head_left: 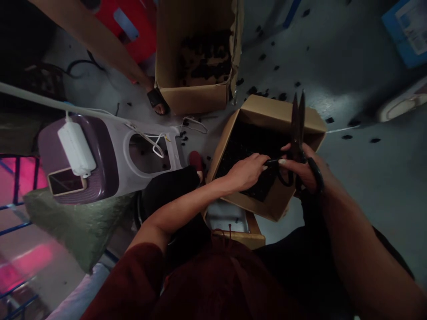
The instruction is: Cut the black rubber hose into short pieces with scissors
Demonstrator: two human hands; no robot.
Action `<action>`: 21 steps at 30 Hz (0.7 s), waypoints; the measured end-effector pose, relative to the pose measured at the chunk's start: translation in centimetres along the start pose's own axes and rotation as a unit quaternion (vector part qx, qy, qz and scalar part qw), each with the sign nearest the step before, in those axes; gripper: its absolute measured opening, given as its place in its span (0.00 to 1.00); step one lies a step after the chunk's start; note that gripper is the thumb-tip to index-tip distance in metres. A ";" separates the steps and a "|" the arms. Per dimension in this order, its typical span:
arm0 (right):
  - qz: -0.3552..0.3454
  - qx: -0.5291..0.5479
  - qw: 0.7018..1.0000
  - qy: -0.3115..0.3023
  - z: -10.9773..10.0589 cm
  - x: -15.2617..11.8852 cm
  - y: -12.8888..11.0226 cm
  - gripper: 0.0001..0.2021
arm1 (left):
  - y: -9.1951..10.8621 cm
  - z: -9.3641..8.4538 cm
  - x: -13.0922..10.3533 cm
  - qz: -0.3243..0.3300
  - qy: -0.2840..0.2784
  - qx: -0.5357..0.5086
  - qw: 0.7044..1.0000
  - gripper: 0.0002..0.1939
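Observation:
Over an open cardboard box, both of my hands meet at a small glossy black piece. My left hand is closed, pinching one end of that piece between thumb and fingers. A pair of scissors is in my right hand, its dark handle loops around the fingers and its blades pointing away from me, slightly apart. The right thumb and a fingertip also touch the other end of the black piece. Dark contents lie inside the box; single items there are too dim to make out.
A second cardboard box with black pieces stands ahead. Left of it are another person's arm and sandalled foot. A purple and grey stool holds a white power strip and a phone. Black bits litter the floor.

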State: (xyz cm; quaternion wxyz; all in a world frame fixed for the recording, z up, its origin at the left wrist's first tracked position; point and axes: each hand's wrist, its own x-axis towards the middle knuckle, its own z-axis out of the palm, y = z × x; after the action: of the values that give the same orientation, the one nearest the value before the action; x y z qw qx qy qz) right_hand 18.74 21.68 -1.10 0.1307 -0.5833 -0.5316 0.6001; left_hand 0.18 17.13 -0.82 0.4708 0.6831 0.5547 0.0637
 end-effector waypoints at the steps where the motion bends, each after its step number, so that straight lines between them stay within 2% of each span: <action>1: -0.001 0.002 1.000 -0.002 0.1 0.0 0.1 0.19 | 0.1 0.0 0.1 0.000 -0.003 -0.009 1.000 0.16; 5: -0.005 0.016 1.000 -0.021 0.7 0.0 0.6 0.19 | 0.4 0.2 0.4 -0.034 -0.015 -0.083 0.996 0.13; 8: -0.040 0.024 0.999 -0.021 0.8 0.4 1.4 0.19 | 0.5 0.4 0.7 -0.084 0.024 -0.205 0.975 0.11; 11: -0.068 0.016 0.998 -0.007 0.7 0.9 2.4 0.21 | 0.3 0.3 0.9 -0.134 0.087 -0.380 0.911 0.10; 13: -0.070 -0.008 0.997 -0.004 0.7 1.0 3.0 0.23 | 0.1 0.1 1.0 -0.144 0.116 -0.457 0.870 0.10; 15: -0.066 -0.040 0.997 -0.015 0.8 0.7 3.5 0.24 | -0.1 -0.2 0.9 -0.145 0.137 -0.480 0.854 0.11; 21: -0.068 -0.088 0.991 -0.079 1.5 -0.6 4.3 0.26 | -0.4 -1.2 1.0 -0.152 0.182 -0.467 0.852 0.14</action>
State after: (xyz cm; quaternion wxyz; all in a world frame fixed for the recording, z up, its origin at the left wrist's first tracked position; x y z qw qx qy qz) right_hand 19.60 18.81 -4.52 0.0770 -0.5057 -0.6296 0.5847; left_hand -0.47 18.60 -0.83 0.6286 0.2657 0.6325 0.3663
